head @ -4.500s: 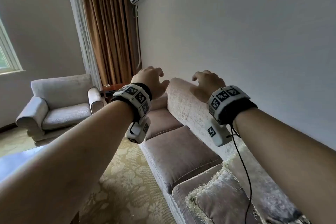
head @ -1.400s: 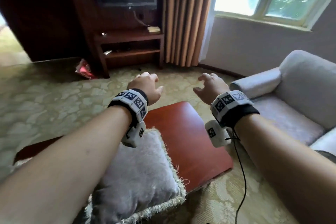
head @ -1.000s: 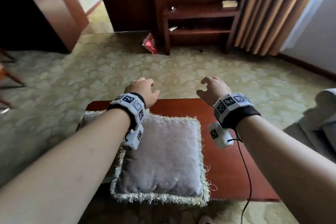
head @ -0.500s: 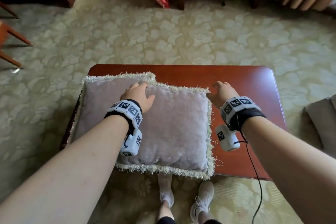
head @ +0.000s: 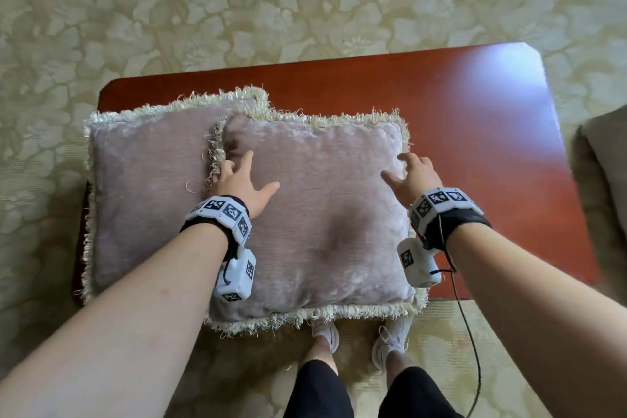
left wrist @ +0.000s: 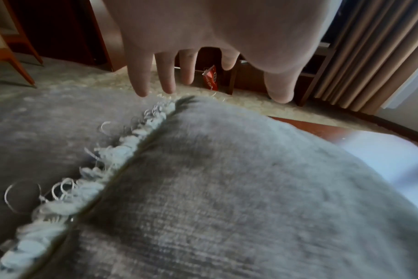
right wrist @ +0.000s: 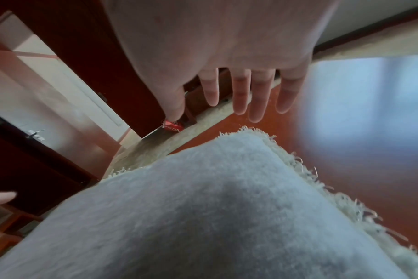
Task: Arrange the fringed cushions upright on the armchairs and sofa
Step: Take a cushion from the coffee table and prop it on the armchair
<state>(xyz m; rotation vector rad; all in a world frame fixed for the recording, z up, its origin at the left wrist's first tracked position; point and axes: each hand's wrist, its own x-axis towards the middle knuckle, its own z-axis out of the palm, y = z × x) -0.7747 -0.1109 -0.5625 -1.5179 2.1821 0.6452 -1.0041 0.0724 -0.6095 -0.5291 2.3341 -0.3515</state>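
Two pinkish-grey fringed cushions lie flat on a red-brown coffee table [head: 475, 132]. The upper cushion [head: 319, 214] overlaps the right part of the lower cushion [head: 142, 187]. My left hand [head: 242, 180] hovers with spread fingers over the upper cushion's left fringe [left wrist: 100, 179]. My right hand [head: 412, 175] is spread above that cushion's far right corner [right wrist: 248, 143]. In both wrist views the fingers [left wrist: 141, 75] [right wrist: 241, 94] hang straight above the fabric, holding nothing.
Patterned beige carpet [head: 271, 3] surrounds the table. An armchair edge [head: 607, 173] shows at the right. My feet [head: 356, 336] stand by the table's near edge. A dark cabinet with a red packet [left wrist: 210, 78] and brown curtains [left wrist: 360, 56] lie beyond.
I turned from the sofa to the coffee table and looked down. Both hands lowered toward the upper cushion, the left sliding to its left fringe, the right to its right corner.
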